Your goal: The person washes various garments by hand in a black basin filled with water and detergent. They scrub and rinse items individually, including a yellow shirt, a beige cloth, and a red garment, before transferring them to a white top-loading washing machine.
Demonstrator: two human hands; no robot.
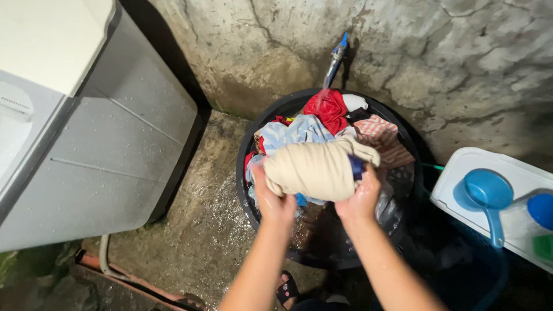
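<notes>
Both of my hands grip a wet beige garment (315,170), bunched and twisted, held over a round black basin (245,173). My left hand (272,198) clasps its left end and my right hand (361,196) its right end, where a bit of blue cloth shows. In the basin lie several wet clothes: a red one (328,108), a light blue patterned one (296,131) and a striped pinkish one (380,133). Water runs from a tap with a blue handle (336,56) onto the red cloth.
A grey-and-white washing machine (86,132) stands at the left. At the right, a white lid (461,173) carries a blue dipper (488,193) and a clear bottle with a blue cap (533,222). Wet concrete floor and a cracked wall surround the basin. My sandalled foot (286,288) is below.
</notes>
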